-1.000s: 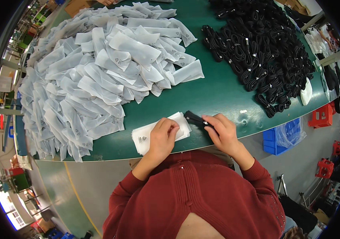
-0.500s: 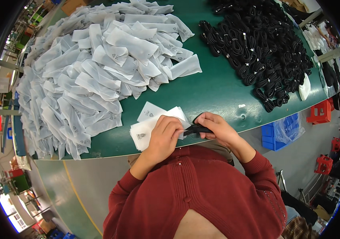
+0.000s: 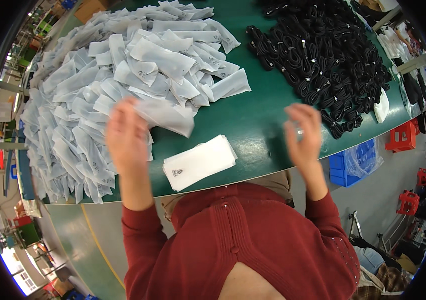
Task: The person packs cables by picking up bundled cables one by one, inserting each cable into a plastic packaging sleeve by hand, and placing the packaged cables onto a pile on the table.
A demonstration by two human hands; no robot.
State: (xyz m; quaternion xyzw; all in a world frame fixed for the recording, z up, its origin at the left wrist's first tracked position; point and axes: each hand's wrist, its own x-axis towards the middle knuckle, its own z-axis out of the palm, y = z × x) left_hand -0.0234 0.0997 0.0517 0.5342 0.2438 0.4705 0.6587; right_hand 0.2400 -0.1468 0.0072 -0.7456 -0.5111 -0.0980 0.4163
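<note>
My left hand (image 3: 129, 137), blurred by motion, is over the near right part of a large heap of frosted plastic bags (image 3: 98, 107). Its fingers are closed at one end of a frosted bag (image 3: 168, 117), also smeared, which sticks out to the right. My right hand (image 3: 305, 137) hovers above the green table, left of a pile of coiled black cables (image 3: 318, 55). Its fingers are apart and hold nothing I can see. Between my hands, a stack of flat white bags (image 3: 200, 164) with a small dark printed mark lies near the table's front edge.
The green table (image 3: 258, 120) has a curved-looking front edge close to my body. A white bundle (image 3: 381, 107) lies beside the cables. Below the table's right side are a blue crate (image 3: 343, 170) with clear plastic and a red stool (image 3: 402, 137).
My hands have moved apart. The left went up and left with a bag; the right went right and let go of the black cable. The loose bag atop the white stack is gone.
</note>
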